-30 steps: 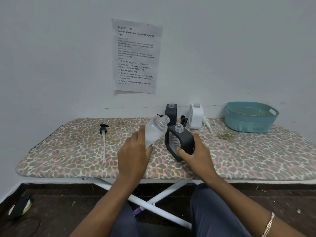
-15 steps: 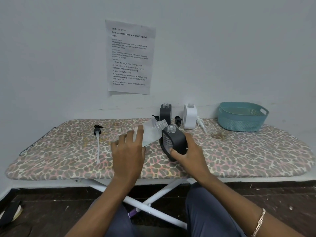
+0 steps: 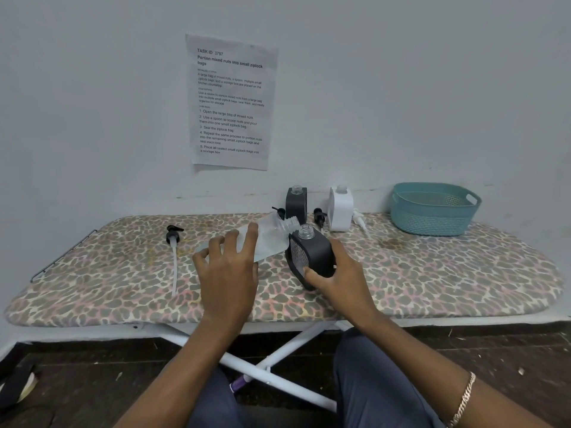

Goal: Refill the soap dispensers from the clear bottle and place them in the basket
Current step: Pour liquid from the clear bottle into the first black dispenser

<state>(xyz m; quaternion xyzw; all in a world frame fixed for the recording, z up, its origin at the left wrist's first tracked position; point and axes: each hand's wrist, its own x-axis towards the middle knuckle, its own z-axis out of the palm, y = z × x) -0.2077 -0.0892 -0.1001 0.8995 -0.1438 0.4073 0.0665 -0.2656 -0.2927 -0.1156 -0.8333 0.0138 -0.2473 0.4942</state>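
**Soap refill under way at the ironing board**

A person is working at a leopard-print board (image 3: 432,282) set against a pale wall, pouring likely about to begin; a teal basket (image 3: 434,211) is standing empty at the far right, well apart from the hands and evidently waiting for finished dispensers; the left hand (image 3: 228,273) is wrapping round a clear bottle (image 3: 272,237) and tipping it nearly flat, its open neck pointing right so liquid can run across; the right hand (image 3: 343,273) is clamping a dark dispenser (image 3: 312,254) by its side, tilting the open mouth toward the bottle's neck, the two openings just beside each other. The dispenser is looking squat and charcoal, with a mesh-patterned face and a threaded clear neck; its fill level is not showing; a second dark dispenser (image 3: 296,200) and a white one (image 3: 340,208) are standing uncapped by the wall; a pump (image 3: 173,251) is lying at the left.
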